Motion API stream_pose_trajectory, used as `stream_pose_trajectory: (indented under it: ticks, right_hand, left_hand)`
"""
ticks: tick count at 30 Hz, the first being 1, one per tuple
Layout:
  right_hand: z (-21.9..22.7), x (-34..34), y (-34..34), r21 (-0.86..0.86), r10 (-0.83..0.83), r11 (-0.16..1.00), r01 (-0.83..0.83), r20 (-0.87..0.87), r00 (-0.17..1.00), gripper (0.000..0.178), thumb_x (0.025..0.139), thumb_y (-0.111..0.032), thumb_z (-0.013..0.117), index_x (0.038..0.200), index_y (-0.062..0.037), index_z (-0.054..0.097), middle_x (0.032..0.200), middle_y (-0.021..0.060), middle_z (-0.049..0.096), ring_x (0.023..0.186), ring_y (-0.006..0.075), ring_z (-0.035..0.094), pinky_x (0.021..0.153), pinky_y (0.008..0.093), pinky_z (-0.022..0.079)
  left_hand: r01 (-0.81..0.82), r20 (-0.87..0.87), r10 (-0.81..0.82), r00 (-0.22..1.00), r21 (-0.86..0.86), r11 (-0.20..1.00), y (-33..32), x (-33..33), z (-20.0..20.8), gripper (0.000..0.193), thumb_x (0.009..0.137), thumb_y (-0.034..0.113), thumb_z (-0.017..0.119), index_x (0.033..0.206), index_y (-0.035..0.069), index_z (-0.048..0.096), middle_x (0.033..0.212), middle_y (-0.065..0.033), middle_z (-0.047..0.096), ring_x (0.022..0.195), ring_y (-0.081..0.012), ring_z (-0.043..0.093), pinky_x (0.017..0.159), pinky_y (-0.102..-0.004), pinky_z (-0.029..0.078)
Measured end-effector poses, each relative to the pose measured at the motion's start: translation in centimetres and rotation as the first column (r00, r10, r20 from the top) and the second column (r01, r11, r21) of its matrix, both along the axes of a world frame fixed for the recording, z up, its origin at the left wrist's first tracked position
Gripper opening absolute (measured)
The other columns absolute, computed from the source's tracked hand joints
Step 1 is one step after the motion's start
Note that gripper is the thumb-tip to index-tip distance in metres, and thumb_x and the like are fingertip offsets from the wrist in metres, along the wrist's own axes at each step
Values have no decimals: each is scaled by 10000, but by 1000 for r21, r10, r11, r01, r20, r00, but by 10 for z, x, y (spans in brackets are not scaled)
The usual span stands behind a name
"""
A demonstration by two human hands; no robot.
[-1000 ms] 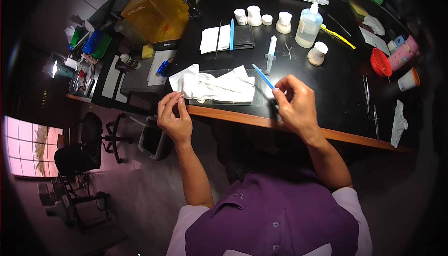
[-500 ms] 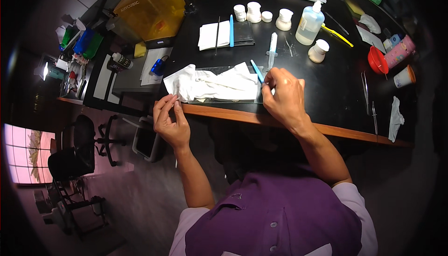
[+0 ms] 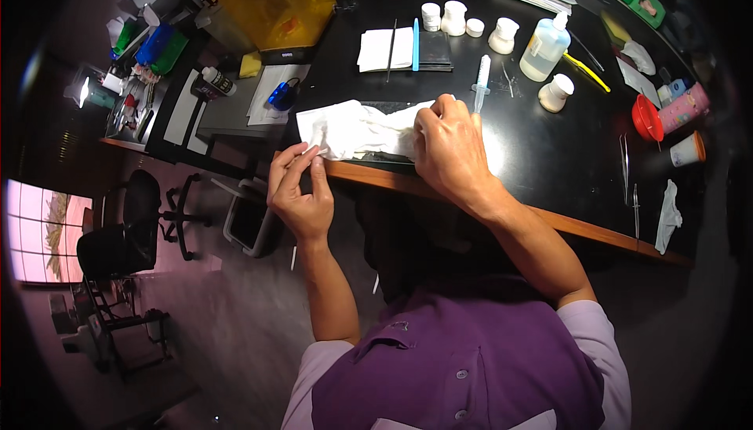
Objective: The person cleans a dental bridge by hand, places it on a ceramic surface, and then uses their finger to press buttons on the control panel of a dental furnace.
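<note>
My left hand (image 3: 303, 194), loosely bent, meets the near left corner of the crumpled white sheet (image 3: 341, 130); I cannot tell whether it pinches. My right hand (image 3: 452, 147) curls over its right end, the grip hidden from me. The sheet lies along the front edge of the black surface (image 3: 561, 171); beyond are a syringe (image 3: 481, 86), then a bottle (image 3: 544, 49).
</note>
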State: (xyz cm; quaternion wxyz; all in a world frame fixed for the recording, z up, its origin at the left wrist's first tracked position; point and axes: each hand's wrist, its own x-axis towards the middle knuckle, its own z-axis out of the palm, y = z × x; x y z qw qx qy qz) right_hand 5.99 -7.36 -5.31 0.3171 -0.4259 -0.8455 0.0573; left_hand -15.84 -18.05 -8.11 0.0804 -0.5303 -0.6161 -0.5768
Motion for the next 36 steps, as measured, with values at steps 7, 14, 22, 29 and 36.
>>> stream_pose_trajectory:
  ticks: [7, 14, 22, 29, 36]
  right_hand:
    - [16, 14, -5, -25, -24, 999, 22, -65, 998, 56, 917, -95, 713, 951, -53, 699, 946, 125, 633, 931, 329, 628, 790, 478, 412]
    - [22, 34, -14, -40, -63, 998, 56, -180, 982, 54, 903, -83, 737, 921, -69, 688, 876, 104, 653, 833, 332, 666, 763, 473, 403]
    - [6, 23, -17, 57, -56, 996, 64, -131, 990, 58, 892, -84, 743, 878, -85, 686, 845, 85, 656, 825, 324, 667, 762, 471, 413]
    - [17, 60, -34, 1, 11, 1000, -11, -224, 975, 100, 883, -120, 778, 930, -66, 708, 899, 108, 641, 859, 296, 648, 787, 447, 407]
    - [8, 102, -33, -253, -44, 966, -48, -345, 937, 319, 871, -3, 701, 1183, 67, 701, 971, 219, 705, 907, 394, 683, 828, 476, 560]
  left_hand:
    - [36, -36, -38, 999, -53, 998, 7, 19, 9, 207, 876, -73, 761, 1063, -6, 817, 1117, -116, 737, 1022, -244, 710, 891, -340, 577]
    - [149, -78, -158, 984, -117, 982, 23, 39, 11, 188, 866, -52, 778, 1034, 19, 828, 1127, -95, 731, 907, -204, 712, 786, -307, 581]
    - [145, -259, -195, 946, -201, 969, 26, 43, 10, 328, 828, 7, 763, 1144, 64, 831, 1248, -114, 711, 1095, -272, 653, 909, -364, 546]
    - [20, -181, -52, 982, -170, 985, 4, 38, 11, 416, 814, 51, 782, 1230, 41, 780, 1305, -161, 660, 1230, -326, 607, 1015, -421, 500]
    - [34, -200, -162, 966, -526, 850, 27, 10, 18, 1000, 744, 115, 814, 1634, 67, 362, 1308, -186, 603, 1228, -368, 566, 1092, -491, 454]
